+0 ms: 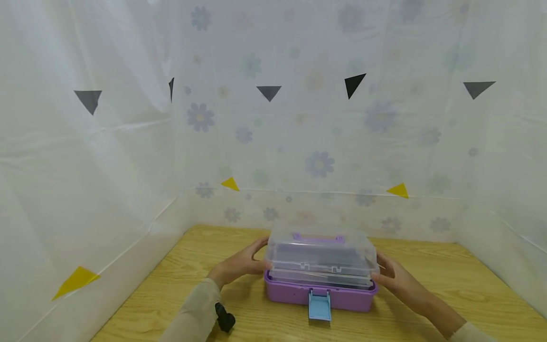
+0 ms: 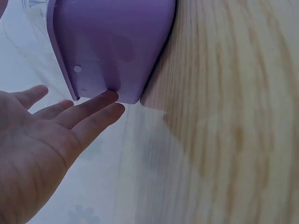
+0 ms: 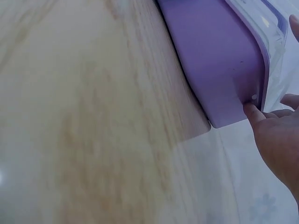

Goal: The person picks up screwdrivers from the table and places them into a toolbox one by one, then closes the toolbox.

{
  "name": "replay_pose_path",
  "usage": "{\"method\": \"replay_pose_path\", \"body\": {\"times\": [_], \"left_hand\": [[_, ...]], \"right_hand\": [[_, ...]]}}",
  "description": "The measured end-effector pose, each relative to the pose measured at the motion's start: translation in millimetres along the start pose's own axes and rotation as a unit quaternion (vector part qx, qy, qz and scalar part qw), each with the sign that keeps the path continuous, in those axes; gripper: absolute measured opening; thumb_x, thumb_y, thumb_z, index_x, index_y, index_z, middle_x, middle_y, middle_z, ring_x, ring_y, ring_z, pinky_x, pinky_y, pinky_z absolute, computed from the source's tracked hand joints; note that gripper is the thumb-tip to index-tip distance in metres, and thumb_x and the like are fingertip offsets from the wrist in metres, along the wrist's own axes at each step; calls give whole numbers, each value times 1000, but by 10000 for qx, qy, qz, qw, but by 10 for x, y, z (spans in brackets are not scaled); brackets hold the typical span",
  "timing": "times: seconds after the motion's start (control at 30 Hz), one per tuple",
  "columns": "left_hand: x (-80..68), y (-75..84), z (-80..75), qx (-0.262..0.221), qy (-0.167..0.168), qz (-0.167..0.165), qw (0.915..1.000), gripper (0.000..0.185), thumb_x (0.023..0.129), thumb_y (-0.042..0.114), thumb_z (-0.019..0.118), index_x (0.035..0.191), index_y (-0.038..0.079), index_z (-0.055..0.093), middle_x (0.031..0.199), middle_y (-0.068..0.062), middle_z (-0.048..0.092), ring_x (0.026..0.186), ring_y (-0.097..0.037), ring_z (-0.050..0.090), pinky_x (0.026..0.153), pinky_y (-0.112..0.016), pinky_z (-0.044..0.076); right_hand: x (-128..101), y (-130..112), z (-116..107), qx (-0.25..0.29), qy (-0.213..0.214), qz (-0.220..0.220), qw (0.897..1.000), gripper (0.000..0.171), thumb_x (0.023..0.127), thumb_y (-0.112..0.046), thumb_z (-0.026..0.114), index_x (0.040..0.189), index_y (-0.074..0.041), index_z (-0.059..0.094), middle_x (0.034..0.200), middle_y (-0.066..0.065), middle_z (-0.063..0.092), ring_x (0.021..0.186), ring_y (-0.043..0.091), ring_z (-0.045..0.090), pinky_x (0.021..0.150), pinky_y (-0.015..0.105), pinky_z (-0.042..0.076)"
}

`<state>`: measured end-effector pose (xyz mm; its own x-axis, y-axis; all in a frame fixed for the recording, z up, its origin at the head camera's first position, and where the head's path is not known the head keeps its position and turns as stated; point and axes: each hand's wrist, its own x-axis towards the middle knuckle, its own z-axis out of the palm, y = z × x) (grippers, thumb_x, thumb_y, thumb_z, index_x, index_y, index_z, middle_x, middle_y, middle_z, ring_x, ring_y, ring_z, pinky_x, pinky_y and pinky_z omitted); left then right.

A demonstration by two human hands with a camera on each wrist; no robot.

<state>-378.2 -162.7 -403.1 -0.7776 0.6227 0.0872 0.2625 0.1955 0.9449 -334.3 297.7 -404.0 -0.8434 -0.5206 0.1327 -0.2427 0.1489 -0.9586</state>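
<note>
Flanking the purple box (image 1: 320,285) on the table (image 1: 448,285), my left hand (image 1: 241,263) and right hand (image 1: 395,278) lie flat-fingered against its ends, gripping nothing; next I judge an even squeeze.

You have the storage box (image 1: 320,280) standing on the table (image 1: 448,285), near the far wall. Your left hand (image 1: 241,266) lies at its left end, your right hand (image 1: 395,278) at its right end. The latch (image 1: 319,305) hangs on the near side.

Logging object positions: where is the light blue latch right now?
In the head view, the light blue latch hangs open at the front centre of the purple box, resting on the wooden table.
</note>
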Motion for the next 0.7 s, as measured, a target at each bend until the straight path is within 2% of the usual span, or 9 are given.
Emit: {"method": "replay_pose_path", "body": {"times": [0.07, 0.17, 0.27, 0.4, 0.53, 0.7], "left_hand": [[-7, 0, -4, 55, -10, -6, 10000, 103, 92, 50, 76, 168, 25, 10, 172, -6, 8, 146, -38, 35, 108, -49, 46], [-14, 1, -2, 49, -38, -52, 10000, 104, 92, 45, 78, 168, 27, 9, 172, -7, 6, 141, -40, 43, 107, -49, 46], [-17, 6, 4, 14, -51, -91, 9999, 106, 91, 37, 81, 168, 28, 8, 172, -7, 5, 136, -40, 48, 107, -50, 46], [-12, 6, 11, -66, -73, -125, 9999, 109, 89, 30, 84, 168, 29, 8, 172, -7, 4, 135, -41, 49, 109, -52, 44], [-11, 5, 11, -45, -135, -158, 9998, 112, 87, 28, 86, 167, 31, 8, 172, -5, 3, 138, -41, 46, 110, -54, 42], [-19, 9, 13, 36, -217, -121, 9997, 115, 86, 29, 87, 168, 31, 7, 172, -4, 2, 139, -41, 45, 110, -50, 44]], "right_hand": [[-12, -7, 3, -113, -3, 68, 9999, 79, 110, -19, 46, 163, 0, -10, 167, 31, -1, 148, 54, 16, 107, 35, 44], [-31, -11, 6, -320, -17, 218, 9992, 82, 110, -22, 47, 162, 1, -11, 167, 31, -4, 148, 56, 12, 109, 42, 44], [-45, 4, 4, -441, -91, 265, 9986, 83, 109, -21, 49, 161, 3, -12, 167, 31, -5, 149, 56, 9, 108, 38, 45], [-53, 45, 4, -500, -146, 81, 9986, 83, 108, -13, 53, 162, 3, -7, 167, 29, 0, 149, 50, 16, 103, 26, 46], [-63, 61, 23, -425, -252, -81, 9987, 83, 107, -9, 55, 163, 2, -5, 168, 28, 2, 148, 40, 21, 104, 26, 46], [-74, 37, 48, -282, -395, -48, 9988, 86, 107, -11, 54, 163, -1, -11, 168, 27, -3, 149, 47, 11, 104, 25, 45]]}}
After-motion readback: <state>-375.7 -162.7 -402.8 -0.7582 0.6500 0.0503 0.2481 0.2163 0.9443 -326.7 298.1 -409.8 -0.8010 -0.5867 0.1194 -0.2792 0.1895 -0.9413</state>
